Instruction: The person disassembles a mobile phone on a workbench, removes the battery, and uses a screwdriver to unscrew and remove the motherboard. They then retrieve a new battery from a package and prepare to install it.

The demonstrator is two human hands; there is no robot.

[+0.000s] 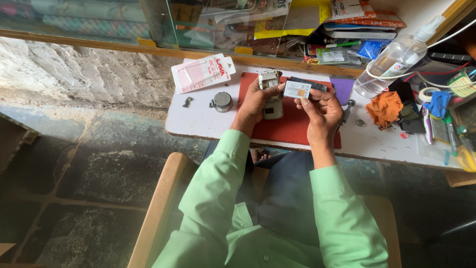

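Note:
My left hand point(255, 103) grips a small silver mobile phone point(271, 94) with its back cover off, held upright over a red mat point(287, 130). My right hand point(322, 113) pinches a flat white phone battery point(297, 89) with an orange mark, just right of the phone's top. Both hands hover above the mat, almost touching each other. Green sleeves cover both forearms.
A white worktable point(198, 121) carries a pink-and-white blister pack point(202, 73), a round metal part point(222, 101), a small dark piece point(187, 101), a clear spray bottle point(394, 62), an orange cloth point(385, 108), tape rolls, pens and cables at the right. A glass cabinet point(163, 22) stands behind.

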